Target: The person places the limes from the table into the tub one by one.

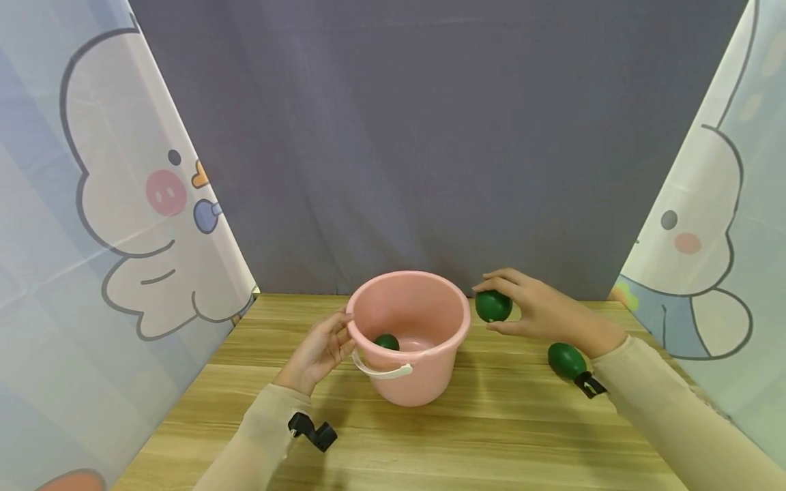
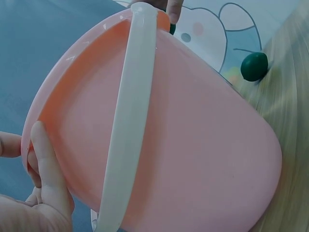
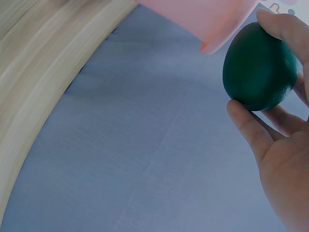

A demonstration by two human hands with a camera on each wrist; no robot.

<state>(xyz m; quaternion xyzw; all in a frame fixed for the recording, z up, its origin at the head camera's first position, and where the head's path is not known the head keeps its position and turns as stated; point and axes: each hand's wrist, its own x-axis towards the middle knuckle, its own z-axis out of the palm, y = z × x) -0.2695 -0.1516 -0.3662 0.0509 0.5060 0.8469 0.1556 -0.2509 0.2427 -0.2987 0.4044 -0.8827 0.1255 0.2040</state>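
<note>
A pink bucket (image 1: 413, 382) with a white handle (image 1: 383, 373) stands upright on the table. My left hand (image 1: 321, 351) pinches its left rim; in the left wrist view the thumb (image 2: 48, 169) lies against the outside under the lip. To the right of the bucket, my right hand (image 1: 522, 307) holds a smooth dark green egg-shaped fruit (image 1: 493, 306) between thumb and fingers, above the table. In the right wrist view this green fruit (image 3: 258, 67) is near the bucket's rim (image 3: 227, 34). Another green fruit (image 1: 387, 341) lies inside the bucket, partly hidden by the near rim.
A further green fruit (image 1: 566, 360) lies on the wooden table (image 1: 430, 450) beside my right wrist. Behind the table hangs a grey curtain (image 1: 430, 150). Cartoon-printed curtains (image 1: 123, 286) flank both sides. Black camera mounts (image 1: 313, 431) sit on both wrists.
</note>
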